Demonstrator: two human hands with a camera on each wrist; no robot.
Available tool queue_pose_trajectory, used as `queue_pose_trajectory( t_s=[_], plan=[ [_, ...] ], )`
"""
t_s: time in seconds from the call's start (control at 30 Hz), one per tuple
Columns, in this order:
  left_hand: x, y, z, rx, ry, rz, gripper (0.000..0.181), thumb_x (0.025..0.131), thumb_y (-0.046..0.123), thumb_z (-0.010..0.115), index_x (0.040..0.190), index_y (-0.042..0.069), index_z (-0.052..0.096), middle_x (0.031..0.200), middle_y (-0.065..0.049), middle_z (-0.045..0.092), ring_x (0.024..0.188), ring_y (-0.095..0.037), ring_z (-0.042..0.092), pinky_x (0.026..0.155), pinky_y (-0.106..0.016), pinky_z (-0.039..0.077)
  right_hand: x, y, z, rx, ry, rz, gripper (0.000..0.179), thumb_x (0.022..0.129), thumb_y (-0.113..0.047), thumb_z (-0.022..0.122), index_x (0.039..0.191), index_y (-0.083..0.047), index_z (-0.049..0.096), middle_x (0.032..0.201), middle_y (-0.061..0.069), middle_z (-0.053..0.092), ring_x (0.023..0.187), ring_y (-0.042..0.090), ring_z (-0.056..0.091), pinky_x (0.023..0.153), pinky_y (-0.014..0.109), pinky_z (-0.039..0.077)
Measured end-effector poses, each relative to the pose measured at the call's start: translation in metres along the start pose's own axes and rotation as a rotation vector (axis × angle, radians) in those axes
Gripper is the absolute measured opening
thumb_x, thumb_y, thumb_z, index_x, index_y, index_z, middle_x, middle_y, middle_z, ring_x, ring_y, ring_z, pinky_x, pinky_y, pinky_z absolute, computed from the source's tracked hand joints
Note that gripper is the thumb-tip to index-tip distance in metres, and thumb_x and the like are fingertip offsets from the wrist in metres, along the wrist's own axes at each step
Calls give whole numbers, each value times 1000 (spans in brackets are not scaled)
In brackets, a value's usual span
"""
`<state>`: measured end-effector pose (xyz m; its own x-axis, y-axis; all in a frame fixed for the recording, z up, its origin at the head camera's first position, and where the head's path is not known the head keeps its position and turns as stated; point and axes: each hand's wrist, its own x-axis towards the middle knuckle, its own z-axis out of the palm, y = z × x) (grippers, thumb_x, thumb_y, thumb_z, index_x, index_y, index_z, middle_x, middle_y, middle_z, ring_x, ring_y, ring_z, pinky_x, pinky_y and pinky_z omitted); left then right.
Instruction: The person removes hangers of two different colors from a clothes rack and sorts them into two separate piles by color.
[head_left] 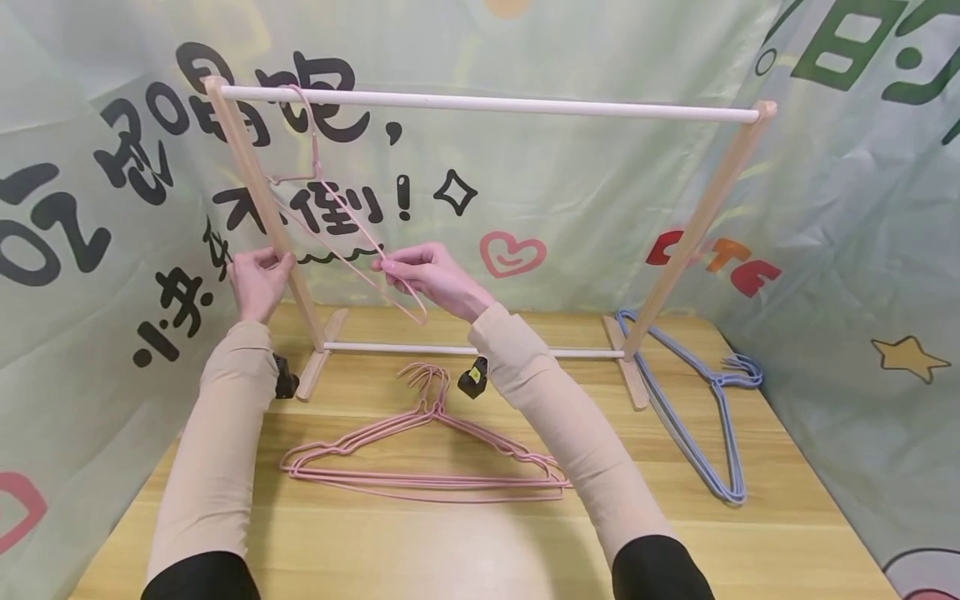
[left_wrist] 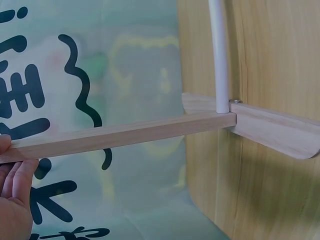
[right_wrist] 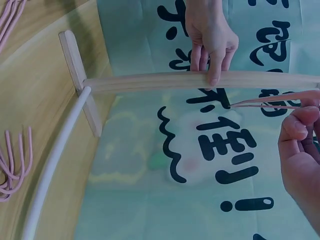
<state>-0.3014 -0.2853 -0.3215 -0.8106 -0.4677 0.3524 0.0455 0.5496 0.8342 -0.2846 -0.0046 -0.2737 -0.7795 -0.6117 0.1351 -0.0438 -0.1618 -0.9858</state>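
Note:
A pink wire hanger (head_left: 316, 154) hangs by its hook from the white top rod (head_left: 487, 104) of a wooden rack, close to the rack's left end. Its lower corner is pinched between thumb and fingers of my right hand (head_left: 435, 279), and the hanger stands turned at an angle to the rod. My left hand (head_left: 258, 283) grips the left wooden post (head_left: 258, 192), thumb on one side and fingers on the other. In the right wrist view, the hanger's thin end (right_wrist: 265, 103) runs into my right fingers, near the post.
Several pink hangers (head_left: 420, 479) lie stacked on the wooden table in front of the rack. Several blue hangers (head_left: 723, 417) lie by the right foot. A white lower rod (head_left: 397, 348) joins the posts. Printed cloth (head_left: 585, 183) hangs behind.

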Motion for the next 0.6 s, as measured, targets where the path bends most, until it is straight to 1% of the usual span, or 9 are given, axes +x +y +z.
queue_pose_trajectory(
  t_s=[0.13, 0.27, 0.43, 0.5, 0.6],
  plan=[
    [0, 0, 1, -4, -2, 1, 32, 91, 22, 68, 116, 2, 74, 115, -20, 70, 124, -30, 62, 111, -40, 37, -1, 1, -1, 15, -1, -10, 34, 99, 5, 53, 129, 21, 53, 80, -4, 72, 71, 7, 57, 67, 19, 47],
    [1, -1, 1, -13, -4, 5, 32, 91, 22, 67, 115, 1, 74, 114, -21, 69, 126, -30, 55, 113, -42, 32, 0, 1, -1, 22, 19, -18, 34, 97, 7, 54, 128, 22, 54, 82, -5, 74, 70, 6, 57, 66, 18, 47],
    [1, -2, 0, -17, -6, 9, 32, 91, 21, 67, 115, 1, 74, 114, -22, 69, 127, -31, 54, 117, -42, 27, 1, 2, 2, -2, 30, -30, 33, 97, 8, 55, 127, 22, 54, 82, -5, 74, 69, 6, 56, 65, 18, 45],
    [1, -2, 0, -17, -8, 2, 32, 91, 21, 67, 116, 2, 74, 115, -21, 69, 127, -30, 57, 117, -41, 29, 2, 4, 2, -15, 30, -37, 33, 96, 8, 55, 126, 22, 55, 79, -5, 72, 68, 7, 54, 64, 18, 43],
    [1, -1, 0, -18, -12, -6, 32, 92, 21, 67, 117, 2, 73, 116, -21, 70, 125, -30, 62, 114, -40, 36, 4, 7, 4, -37, 29, -50, 31, 97, 7, 56, 124, 22, 57, 75, -3, 69, 67, 8, 51, 63, 19, 41]
  ],
)
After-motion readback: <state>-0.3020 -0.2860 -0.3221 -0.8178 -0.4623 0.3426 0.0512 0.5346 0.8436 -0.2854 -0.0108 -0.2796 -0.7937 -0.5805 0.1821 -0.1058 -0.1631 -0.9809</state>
